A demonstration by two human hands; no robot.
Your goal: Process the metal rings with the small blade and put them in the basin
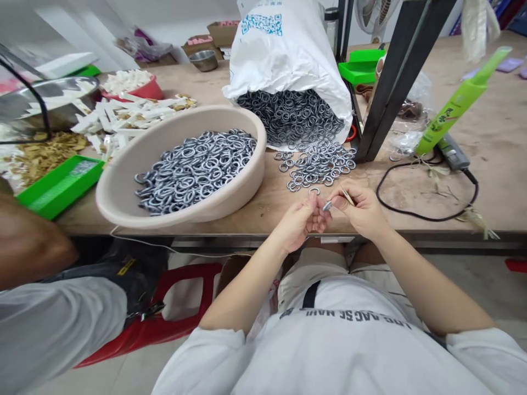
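Note:
Close together at the table's front edge, my two hands meet around a small grey ring [327, 206]. My left hand [303, 218] is closed, its fingers curled at one side of this ring. On the other side, my right hand [362, 209] has its thumb tip by the ring and grips a thin pointed stick-like tool [347, 196]; its exact kind is unclear. Just beyond my left fingertips another ring shows. Past my hands lies a loose pile of grey rings [317, 164], spilling from a white sack [284, 60] on its side.
A large beige basin [111, 206] full of rings stands left. Beyond it are white pieces [132, 115], a red bowl [154, 90] and a green tray [60, 186]. A black metal post [391, 82], green tube [461, 104] and cable [428, 219] are right. A person's arm [33, 241] is at left.

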